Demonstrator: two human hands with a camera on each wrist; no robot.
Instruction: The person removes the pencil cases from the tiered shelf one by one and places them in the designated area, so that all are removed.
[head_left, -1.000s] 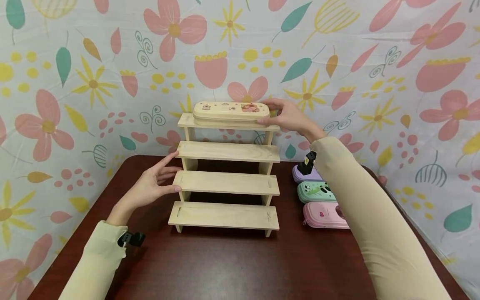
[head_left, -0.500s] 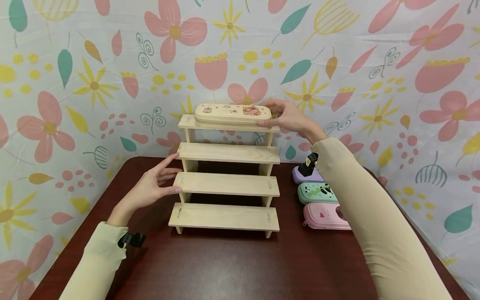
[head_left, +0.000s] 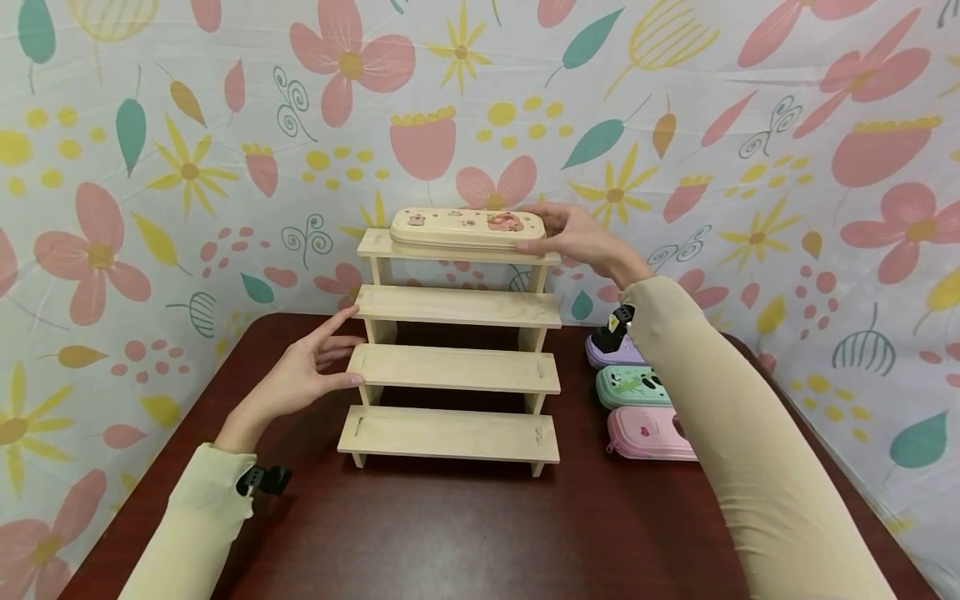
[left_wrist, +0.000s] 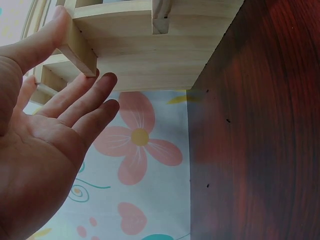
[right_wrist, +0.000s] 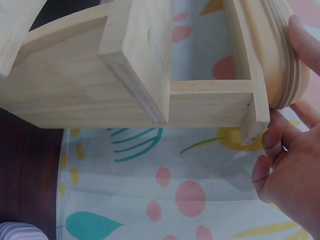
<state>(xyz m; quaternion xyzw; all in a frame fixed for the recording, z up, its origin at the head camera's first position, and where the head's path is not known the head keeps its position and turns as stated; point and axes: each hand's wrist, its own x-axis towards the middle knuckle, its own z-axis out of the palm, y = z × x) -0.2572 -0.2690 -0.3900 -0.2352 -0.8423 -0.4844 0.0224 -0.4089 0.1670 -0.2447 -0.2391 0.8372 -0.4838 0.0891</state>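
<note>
On the top shelf of a four-tier wooden display rack (head_left: 457,367) lies a cream pencil case (head_left: 457,229) with small printed pictures on its lid. My right hand (head_left: 581,237) grips the right end of that case, thumb in front and fingers behind. In the right wrist view, the thumb and fingers of the right hand (right_wrist: 295,160) sit around the rounded end of the case (right_wrist: 282,55). My left hand (head_left: 300,371) touches the left ends of the middle shelves with extended fingers. From the left wrist, the left hand (left_wrist: 45,145) shows its thumb and fingertips against a shelf end (left_wrist: 80,50).
Right of the rack, purple (head_left: 600,354), green (head_left: 633,385) and pink (head_left: 648,433) pencil cases lie in a row on the dark red-brown table (head_left: 465,533), partly behind the right sleeve (head_left: 750,450). A flower-patterned cloth (head_left: 247,150) hangs behind.
The cream pencil case has shifted slightly to the right along the top shelf, with my right hand still on its end. The left hand stays at the rack.
</note>
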